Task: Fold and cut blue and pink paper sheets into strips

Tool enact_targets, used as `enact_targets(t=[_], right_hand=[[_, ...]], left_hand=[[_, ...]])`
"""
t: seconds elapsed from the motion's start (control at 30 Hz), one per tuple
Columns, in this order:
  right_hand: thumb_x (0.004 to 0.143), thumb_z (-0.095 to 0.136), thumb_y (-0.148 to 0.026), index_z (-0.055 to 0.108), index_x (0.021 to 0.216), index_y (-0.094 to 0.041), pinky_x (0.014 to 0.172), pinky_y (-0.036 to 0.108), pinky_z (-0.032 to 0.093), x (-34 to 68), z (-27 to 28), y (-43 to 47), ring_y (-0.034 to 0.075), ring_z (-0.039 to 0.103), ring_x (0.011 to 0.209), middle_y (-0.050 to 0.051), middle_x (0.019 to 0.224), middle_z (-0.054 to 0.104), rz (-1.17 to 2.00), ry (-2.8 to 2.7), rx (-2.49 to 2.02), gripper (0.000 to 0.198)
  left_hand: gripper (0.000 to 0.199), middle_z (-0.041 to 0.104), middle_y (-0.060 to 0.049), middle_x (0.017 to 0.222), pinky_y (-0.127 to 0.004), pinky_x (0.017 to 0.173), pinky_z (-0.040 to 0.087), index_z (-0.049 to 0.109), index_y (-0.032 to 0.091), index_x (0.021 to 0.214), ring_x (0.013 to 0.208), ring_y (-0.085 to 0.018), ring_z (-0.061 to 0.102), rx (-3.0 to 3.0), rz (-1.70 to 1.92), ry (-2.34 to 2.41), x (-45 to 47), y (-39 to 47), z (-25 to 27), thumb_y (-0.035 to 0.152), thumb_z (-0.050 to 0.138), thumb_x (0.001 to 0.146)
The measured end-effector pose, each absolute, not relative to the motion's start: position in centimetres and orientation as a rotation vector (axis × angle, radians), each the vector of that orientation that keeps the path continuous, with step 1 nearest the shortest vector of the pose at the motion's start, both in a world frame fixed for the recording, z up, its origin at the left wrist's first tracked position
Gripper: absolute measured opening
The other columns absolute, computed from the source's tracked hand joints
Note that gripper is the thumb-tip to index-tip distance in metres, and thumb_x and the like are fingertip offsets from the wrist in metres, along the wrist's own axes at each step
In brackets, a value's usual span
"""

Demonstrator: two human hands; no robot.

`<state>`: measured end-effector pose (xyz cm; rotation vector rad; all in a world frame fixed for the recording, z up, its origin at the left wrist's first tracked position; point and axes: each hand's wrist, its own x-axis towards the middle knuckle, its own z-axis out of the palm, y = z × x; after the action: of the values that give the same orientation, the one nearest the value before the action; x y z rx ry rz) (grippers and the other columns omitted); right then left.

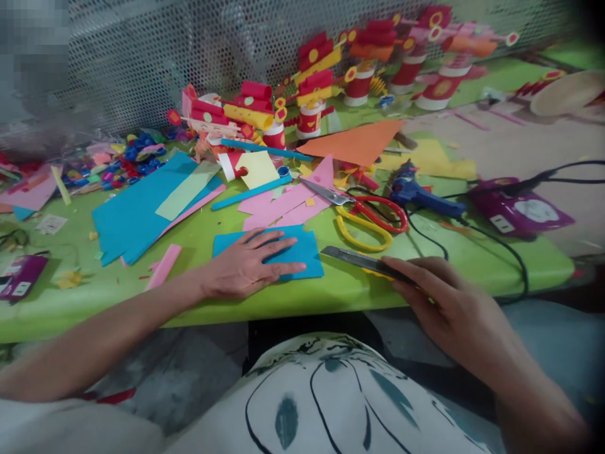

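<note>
My left hand (253,263) lies flat with its fingers spread on a blue sheet of craft paper (309,252) near the table's front edge. A utility knife (362,260) is gripped in my right hand (447,296), its blade pointing left toward the paper's right edge without touching it. Just beyond the knife rest scissors (373,221) with one red and one yellow handle loop. Pink paper pieces (288,205) and a rolled blue strip (250,192) lie behind the blue sheet.
A blue glue gun (420,195) and a purple box with cables (520,205) lie at the right. Paper-cup figures (312,120) stand along the back. Larger blue sheets (127,214) cover the left, and orange paper (359,142) lies behind the scissors on the green tabletop (113,299).
</note>
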<state>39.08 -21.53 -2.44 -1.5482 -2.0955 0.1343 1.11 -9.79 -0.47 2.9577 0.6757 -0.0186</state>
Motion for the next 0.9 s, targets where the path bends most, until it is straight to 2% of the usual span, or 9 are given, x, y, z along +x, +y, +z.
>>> enact_targets(t=[0.1, 0.2, 0.37, 0.47, 0.6, 0.73, 0.9], right_hand=[[0.109, 0.059, -0.036, 0.072, 0.143, -0.028, 0.066, 0.026, 0.056, 38.9, -2.6, -21.4, 0.016, 0.075, 0.087, 0.010, 0.119, 0.071, 0.084, -2.129, -1.564, 0.037], [0.109, 0.058, -0.035, 0.071, 0.145, -0.028, 0.062, 0.025, 0.054, 38.8, -2.6, -21.2, 0.014, 0.073, 0.081, 0.009, 0.119, 0.070, 0.040, -2.171, -1.556, 0.038], [0.110, 0.056, -0.036, 0.072, 0.144, -0.026, 0.058, 0.025, 0.053, 39.0, -2.4, -21.1, 0.012, 0.070, 0.073, 0.009, 0.118, 0.068, 0.009, -2.229, -1.499, 0.038], [0.110, 0.055, -0.035, 0.071, 0.145, -0.026, 0.061, 0.026, 0.055, 39.2, -2.3, -21.2, 0.012, 0.071, 0.075, 0.009, 0.120, 0.067, 0.048, -2.244, -1.452, 0.039], [0.111, 0.054, -0.034, 0.069, 0.145, -0.027, 0.063, 0.026, 0.057, 39.4, -2.3, -21.6, 0.013, 0.073, 0.079, 0.009, 0.123, 0.066, 0.132, -2.259, -1.414, 0.038], [0.111, 0.053, -0.035, 0.069, 0.146, -0.031, 0.066, 0.027, 0.058, 39.5, -2.4, -22.2, 0.013, 0.073, 0.081, 0.009, 0.127, 0.065, 0.188, -2.245, -1.411, 0.038], [0.111, 0.053, -0.034, 0.067, 0.150, -0.033, 0.068, 0.028, 0.058, 39.3, -2.8, -22.5, 0.015, 0.072, 0.088, 0.010, 0.130, 0.064, 0.190, -2.249, -1.467, 0.041]], left_hand=[[0.055, 0.037, 0.002, 0.182, -0.058, 0.136, 0.029, 0.052, 0.051, 0.163, 0.170, -0.030, 0.033, 2.967, -0.029, 0.645, 1.2, -9.9, -0.6, 0.031, 0.052, 0.112], [0.052, 0.039, 0.002, 0.181, -0.056, 0.137, 0.029, 0.054, 0.049, 0.162, 0.169, -0.029, 0.034, 2.954, -0.012, 0.651, 1.3, -9.9, -0.6, 0.033, 0.052, 0.113], [0.053, 0.037, -0.001, 0.182, -0.056, 0.138, 0.027, 0.049, 0.044, 0.167, 0.169, -0.029, 0.032, 2.929, 0.015, 0.638, 1.0, -9.6, -1.0, 0.036, 0.044, 0.115], [0.053, 0.038, -0.004, 0.182, -0.057, 0.136, 0.029, 0.049, 0.041, 0.168, 0.168, -0.030, 0.033, 2.930, 0.062, 0.600, 0.8, -9.4, -1.4, 0.038, 0.041, 0.116], [0.050, 0.040, -0.001, 0.181, -0.058, 0.135, 0.030, 0.053, 0.047, 0.164, 0.167, -0.032, 0.036, 2.954, 0.080, 0.587, 0.8, -9.3, -1.7, 0.037, 0.043, 0.116], [0.049, 0.041, 0.002, 0.180, -0.061, 0.135, 0.027, 0.056, 0.050, 0.161, 0.167, -0.034, 0.035, 2.943, 0.048, 0.569, 1.0, -9.2, -1.7, 0.037, 0.046, 0.115], [0.048, 0.035, 0.003, 0.183, -0.064, 0.137, 0.020, 0.056, 0.048, 0.162, 0.169, -0.035, 0.030, 2.885, -0.002, 0.568, 1.4, -9.3, -1.4, 0.049, 0.044, 0.115]])
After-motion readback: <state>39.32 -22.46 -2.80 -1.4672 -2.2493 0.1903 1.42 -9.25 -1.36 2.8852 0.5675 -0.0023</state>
